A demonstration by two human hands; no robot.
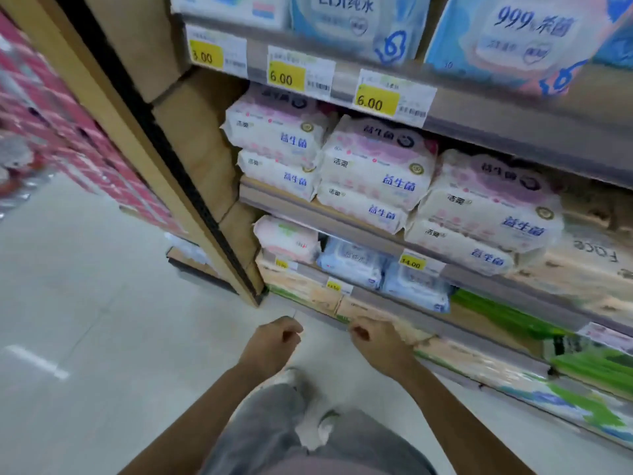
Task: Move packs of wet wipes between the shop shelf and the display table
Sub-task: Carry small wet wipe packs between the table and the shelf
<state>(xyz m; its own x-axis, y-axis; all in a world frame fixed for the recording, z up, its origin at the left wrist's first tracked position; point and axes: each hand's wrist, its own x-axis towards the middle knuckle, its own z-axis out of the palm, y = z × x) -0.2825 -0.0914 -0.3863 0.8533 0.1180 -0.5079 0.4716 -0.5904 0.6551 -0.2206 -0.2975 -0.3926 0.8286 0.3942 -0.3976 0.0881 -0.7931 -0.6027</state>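
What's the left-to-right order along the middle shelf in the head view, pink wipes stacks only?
Left stack of pink wipes → middle stack of pink wipes → right stack of pink wipes. Each is two packs high. Both hands hang empty, low in front of the bottom shelves.

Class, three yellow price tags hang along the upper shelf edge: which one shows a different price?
The leftmost tag, reading 3.00; the other two both read 6.00.

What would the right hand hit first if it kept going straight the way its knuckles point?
Probably the beige packs on the low shelf just ahead of the loosely closed, empty right hand, not the pink-and-white wipes packs higher up. Depth is unclear.
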